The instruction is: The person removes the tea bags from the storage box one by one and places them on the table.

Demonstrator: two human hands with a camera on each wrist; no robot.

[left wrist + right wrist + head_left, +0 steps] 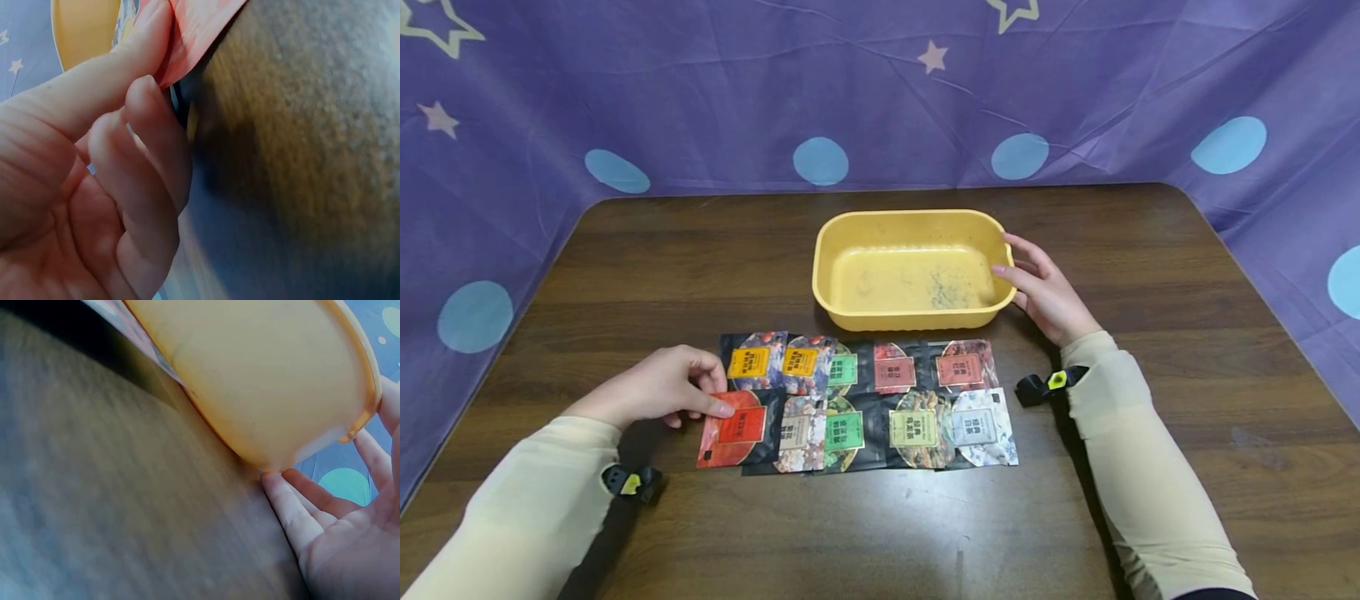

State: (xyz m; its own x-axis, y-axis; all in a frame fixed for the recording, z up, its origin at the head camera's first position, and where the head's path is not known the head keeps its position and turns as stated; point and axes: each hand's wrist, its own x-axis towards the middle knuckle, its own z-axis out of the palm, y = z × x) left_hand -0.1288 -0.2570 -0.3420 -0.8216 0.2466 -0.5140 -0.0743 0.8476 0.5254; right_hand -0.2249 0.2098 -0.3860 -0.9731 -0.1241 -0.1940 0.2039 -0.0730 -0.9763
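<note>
My left hand (673,383) pinches the edge of a red-and-black tea sachet (741,427) at the left end of two rows of sachets; the thumb lies on top of it. In the left wrist view the red sachet (203,28) is held at the thumb, with the other fingers curled beneath. My right hand (1048,292) holds the right end of a yellow plastic basin (898,320), thumb over the rim and fingers along the outside. In the right wrist view fingertips touch the low outer wall of the basin (269,381).
Several overlapping sachets, with orange, green, red and pale labels, lie in front of the basin, among them a white-and-blue sachet (985,427) at the right. Dark specks mark the basin's floor. A purple curtain (895,100) hangs behind the brown wooden table (880,533).
</note>
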